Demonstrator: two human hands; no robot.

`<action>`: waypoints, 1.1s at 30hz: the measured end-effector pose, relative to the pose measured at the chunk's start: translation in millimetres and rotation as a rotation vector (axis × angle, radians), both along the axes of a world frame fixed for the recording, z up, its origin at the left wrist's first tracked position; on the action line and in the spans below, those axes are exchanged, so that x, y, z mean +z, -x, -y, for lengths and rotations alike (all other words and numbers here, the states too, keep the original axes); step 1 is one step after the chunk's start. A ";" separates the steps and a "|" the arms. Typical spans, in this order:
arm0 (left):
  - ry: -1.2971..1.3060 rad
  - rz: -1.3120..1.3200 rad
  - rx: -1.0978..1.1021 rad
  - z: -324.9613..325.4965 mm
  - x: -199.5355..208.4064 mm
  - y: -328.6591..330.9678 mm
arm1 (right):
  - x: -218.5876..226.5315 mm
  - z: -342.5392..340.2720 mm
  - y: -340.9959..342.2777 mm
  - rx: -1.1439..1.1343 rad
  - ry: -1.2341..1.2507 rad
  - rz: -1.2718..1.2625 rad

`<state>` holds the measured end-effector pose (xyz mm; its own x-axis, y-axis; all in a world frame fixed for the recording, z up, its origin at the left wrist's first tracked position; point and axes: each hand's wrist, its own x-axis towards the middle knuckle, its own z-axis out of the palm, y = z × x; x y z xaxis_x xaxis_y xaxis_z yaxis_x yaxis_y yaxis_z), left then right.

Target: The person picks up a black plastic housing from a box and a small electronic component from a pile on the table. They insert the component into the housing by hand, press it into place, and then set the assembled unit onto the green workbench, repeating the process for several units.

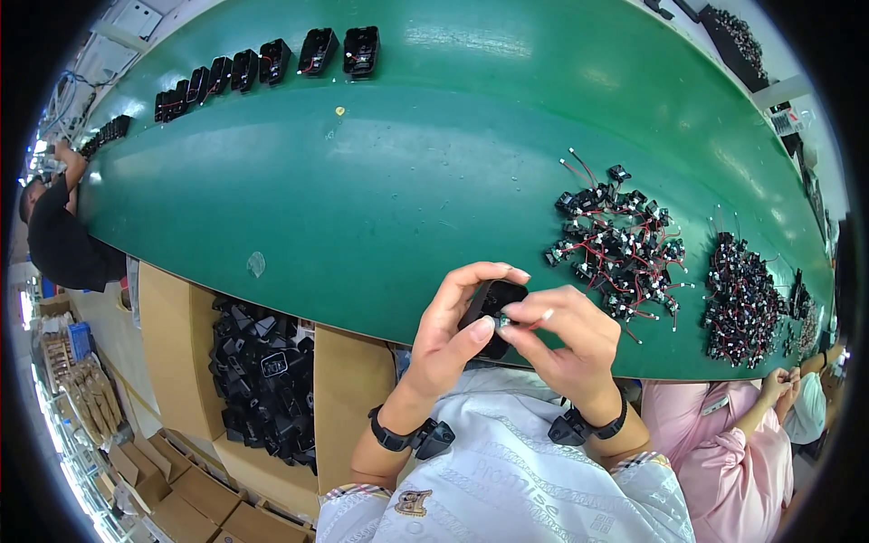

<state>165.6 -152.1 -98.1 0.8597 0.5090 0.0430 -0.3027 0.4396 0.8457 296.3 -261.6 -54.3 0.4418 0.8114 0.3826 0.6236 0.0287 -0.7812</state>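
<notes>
My left hand (pixel 458 326) is wrapped round a black plastic housing (pixel 503 293), held just over the table's near edge. Its thumb lies along the near side of the housing. Between the fingertips of my right hand (pixel 568 337) is a small wired component (pixel 504 320), greenish with a white connector, right at the housing's opening. How far the component sits inside is hidden by my fingers. A pile of black components with red wires (pixel 625 240) lies on the table just beyond my right hand.
A row of black housings (pixel 362 52) stands along the far left of the green table (pixel 434 181). Farther right is a second component pile (pixel 744 299). An open carton (pixel 172 335) of black parts sits below left. Co-workers sit at right, in pink (pixel 715 452), and far left (pixel 63 235).
</notes>
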 end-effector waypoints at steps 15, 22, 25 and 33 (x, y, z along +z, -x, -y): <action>0.115 -0.019 0.087 0.2 5.1 -8.7 | 8.6 5.8 -8.7 -0.003 -0.011 -0.033; 0.231 -0.072 -0.049 -4.5 21.8 -1.8 | 6.5 3.1 -16.0 -0.056 -0.042 -0.059; 0.106 -0.081 -0.195 -16.1 25.4 12.8 | 7.1 4.2 -14.7 0.001 -0.029 -0.063; 0.064 0.031 -0.075 -24.5 4.4 17.7 | 7.3 1.5 -12.4 0.259 -0.046 -0.146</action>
